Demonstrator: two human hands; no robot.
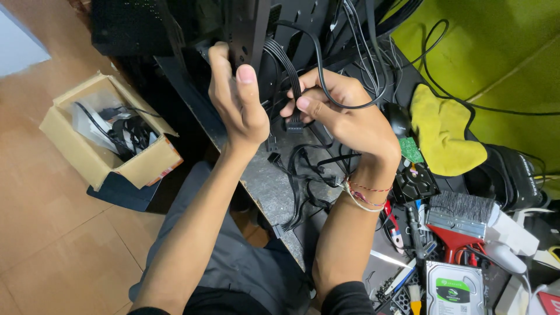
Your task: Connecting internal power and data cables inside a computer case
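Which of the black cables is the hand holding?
The flat ribbon-like cable with the black plug, pinched by the right hand. The other cables lie loose on the bench.

A single head-worn camera looks steeply down from just above the person's raised forearms, close to the left hand (236, 99) and right hand (344, 111). It faces the black computer case (175, 23) at top, with floor left and cluttered workbench (265, 181) right.

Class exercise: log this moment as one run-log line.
left hand: gripping computer case edge | right hand: holding black cable connector | cardboard box on floor
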